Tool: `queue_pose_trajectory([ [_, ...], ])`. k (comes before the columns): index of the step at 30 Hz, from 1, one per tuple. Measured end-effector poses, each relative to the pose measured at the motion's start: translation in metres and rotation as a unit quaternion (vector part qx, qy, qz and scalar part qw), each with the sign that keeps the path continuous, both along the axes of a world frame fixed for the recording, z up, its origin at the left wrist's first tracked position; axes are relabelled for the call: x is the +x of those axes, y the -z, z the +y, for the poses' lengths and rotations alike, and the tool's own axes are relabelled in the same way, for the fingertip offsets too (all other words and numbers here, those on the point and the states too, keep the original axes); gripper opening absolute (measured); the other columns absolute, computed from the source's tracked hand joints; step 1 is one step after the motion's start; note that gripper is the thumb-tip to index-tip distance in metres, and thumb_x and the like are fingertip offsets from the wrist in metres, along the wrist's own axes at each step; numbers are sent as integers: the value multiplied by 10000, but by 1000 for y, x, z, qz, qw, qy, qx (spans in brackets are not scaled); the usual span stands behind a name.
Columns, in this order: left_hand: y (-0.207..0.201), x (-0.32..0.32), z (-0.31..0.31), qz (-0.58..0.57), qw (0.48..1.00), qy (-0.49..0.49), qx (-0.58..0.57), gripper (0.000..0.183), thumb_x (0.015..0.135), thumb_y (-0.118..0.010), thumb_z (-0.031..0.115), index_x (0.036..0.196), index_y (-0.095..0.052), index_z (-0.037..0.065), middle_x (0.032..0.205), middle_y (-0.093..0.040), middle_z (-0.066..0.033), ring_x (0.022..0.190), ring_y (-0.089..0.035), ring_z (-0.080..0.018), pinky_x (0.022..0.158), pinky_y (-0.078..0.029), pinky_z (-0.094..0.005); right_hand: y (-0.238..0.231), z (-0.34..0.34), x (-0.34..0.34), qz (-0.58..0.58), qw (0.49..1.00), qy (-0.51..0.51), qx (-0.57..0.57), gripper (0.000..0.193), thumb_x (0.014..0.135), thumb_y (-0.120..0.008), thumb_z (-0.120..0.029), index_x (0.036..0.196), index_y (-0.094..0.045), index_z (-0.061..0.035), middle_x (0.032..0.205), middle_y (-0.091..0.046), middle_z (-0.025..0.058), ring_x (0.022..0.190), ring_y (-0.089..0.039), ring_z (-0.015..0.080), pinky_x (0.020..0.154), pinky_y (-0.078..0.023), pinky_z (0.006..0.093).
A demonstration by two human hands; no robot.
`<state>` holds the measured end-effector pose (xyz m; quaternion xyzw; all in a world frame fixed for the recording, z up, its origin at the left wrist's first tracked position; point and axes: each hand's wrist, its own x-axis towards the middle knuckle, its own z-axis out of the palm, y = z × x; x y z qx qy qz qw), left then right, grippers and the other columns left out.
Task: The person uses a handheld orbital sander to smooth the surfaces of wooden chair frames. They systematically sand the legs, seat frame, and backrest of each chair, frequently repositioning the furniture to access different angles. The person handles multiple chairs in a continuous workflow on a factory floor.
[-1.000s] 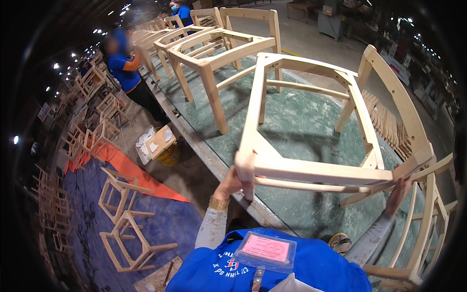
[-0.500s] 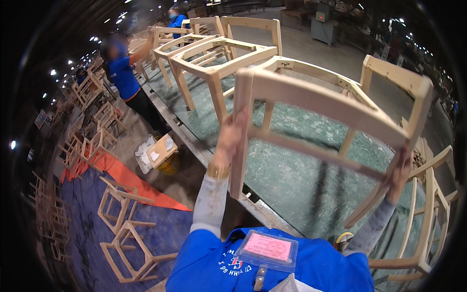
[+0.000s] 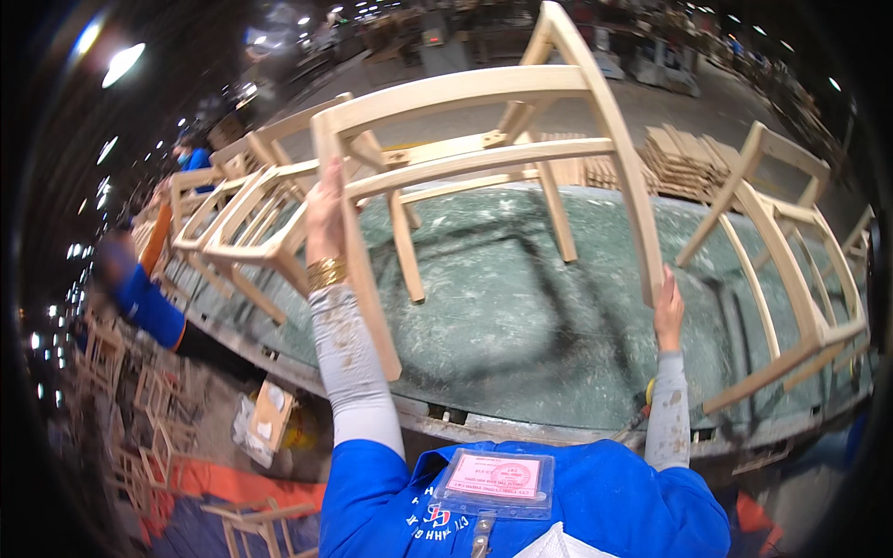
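Observation:
I hold an unfinished pale wooden chair frame point(image 3: 484, 139) raised in the air above a green-topped workbench point(image 3: 502, 307). My left hand point(image 3: 326, 209), with gold bangles on the wrist, grips one leg of the frame. My right hand point(image 3: 667, 312) grips the lower end of the opposite leg. The frame is tilted, its rails running across the upper middle of the view.
Another bare chair frame point(image 3: 791, 270) lies on the bench at the right, and several more point(image 3: 242, 223) stand at the left. A person in blue point(image 3: 149, 302) stands at the left. Stacked wood parts point(image 3: 688, 158) lie beyond. Chair frames point(image 3: 158, 446) sit on the floor at the lower left.
I have lifted the chair frame up off the bench and swung it higher and further from me. My view has tilted upward, and both hands have risen with the legs.

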<state>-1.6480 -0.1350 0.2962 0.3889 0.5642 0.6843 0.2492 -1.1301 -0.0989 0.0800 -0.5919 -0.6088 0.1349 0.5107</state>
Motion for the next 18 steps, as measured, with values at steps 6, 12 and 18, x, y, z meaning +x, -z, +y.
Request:
queue_pose_trajectory([
  [6, 2, -3, -6, 22, 1000, -4, 8, 491, 845, -581, 502, 927, -590, 18, 652, -587, -56, 492, -568, -137, 436, -487, -247, 106, -129, 72, -235, 878, 286, -303, 684, 821, -563, -477, 1364, -352, -118, 1343, -367, 243, 1207, -381, 411, 985, -310, 503],
  [12, -2, 11, -4, 24, 999, 10, -33, 502, 841, -543, 564, 941, -566, 73, 630, -548, -35, 507, -538, -143, 476, -463, -259, 140, -144, 95, -50, 890, 280, -356, 807, 746, -644, -395, 1399, -242, -144, 1274, -420, 272, 1075, -491, 451, 863, -421, 500],
  [18, -2, 3, -10, 3, 999, -3, -43, 529, 817, -567, 582, 1112, -547, 144, 713, -543, -11, 574, -521, -119, 530, -440, -251, 121, -121, 89, -34, 874, 292, -386, 843, 674, -728, -208, 1376, -262, -181, 1169, -446, 256, 1017, -534, 421, 838, -466, 464],
])
